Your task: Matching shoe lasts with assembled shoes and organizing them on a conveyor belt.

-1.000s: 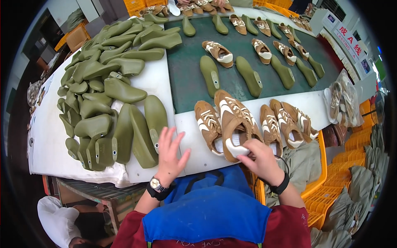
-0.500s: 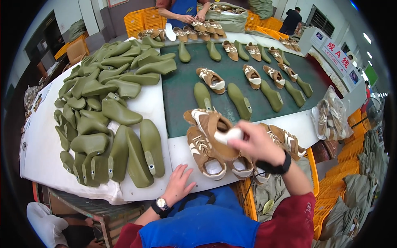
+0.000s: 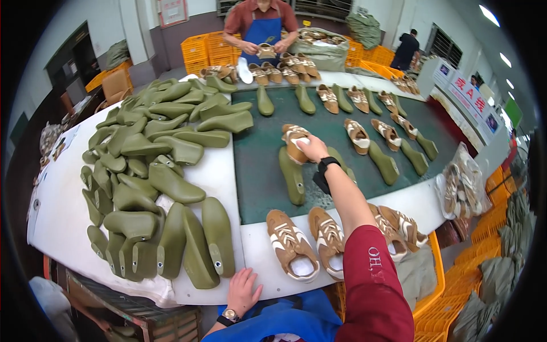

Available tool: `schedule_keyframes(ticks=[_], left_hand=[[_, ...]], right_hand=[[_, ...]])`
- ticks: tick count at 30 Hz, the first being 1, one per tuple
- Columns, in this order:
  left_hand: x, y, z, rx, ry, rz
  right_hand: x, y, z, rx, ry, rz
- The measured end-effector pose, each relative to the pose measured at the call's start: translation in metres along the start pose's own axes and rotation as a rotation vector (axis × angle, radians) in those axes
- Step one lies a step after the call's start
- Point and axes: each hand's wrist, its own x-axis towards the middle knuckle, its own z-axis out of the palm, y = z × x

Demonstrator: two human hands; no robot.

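Note:
My right hand (image 3: 314,150) reaches far over the green mat (image 3: 259,194) and is closed on the heel of a brown and white shoe (image 3: 294,135). Directly below that shoe, toward me, lies an olive-green shoe last (image 3: 293,179). Another last (image 3: 337,157) is partly covered by my right wrist. Whether a second shoe sits under the held one cannot be made out. My left hand (image 3: 244,292) lies open at the white table's near edge, holding nothing. Close to me, brown and white shoes (image 3: 292,246) stand on the white strip, some hidden by my right arm.
A large heap of green lasts (image 3: 151,139) covers the left side. Shoes and lasts stand in rows on the mat's far part. Across the table, a person in a blue apron (image 3: 263,34) handles a shoe. A bag of shoes (image 3: 462,185) and orange crates (image 3: 450,296) are at right.
My right hand has moved away from me, carrying a shoe from above the near shoes to the mat. My left hand stays by the edge. The view has tilted up.

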Motion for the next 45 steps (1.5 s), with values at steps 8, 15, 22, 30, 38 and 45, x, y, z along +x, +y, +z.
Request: schedule_keyframes(ticks=[8, 15, 22, 30, 38, 45], left_hand=[[0.004, -0.003, -0.005, -0.023, 0.006, -0.024], [0.005, -0.004, -0.002, -0.028, -0.02, -0.034], [0.003, -0.005, -0.003, -0.033, -0.014, -0.026], [0.006, -0.006, -0.006, -0.028, -0.004, -0.024], [0.003, -0.004, -0.004, -0.03, 0.007, -0.028], [-0.005, -0.005, -0.002, -0.033, 0.017, 0.005]], right_hand=[[0.002, -0.052, 0.037, -0.147, -0.052, -0.246], [0.02, -0.034, 0.126, -0.276, -0.327, -0.227], [0.008, -0.023, 0.139, 0.03, 0.045, -0.279], [-0.016, -0.061, 0.127, -0.218, -0.802, -0.157], [-0.007, -0.053, 0.145, -0.258, -0.541, -0.079], [-0.05, -0.09, 0.108, -0.133, -0.682, -0.506]])
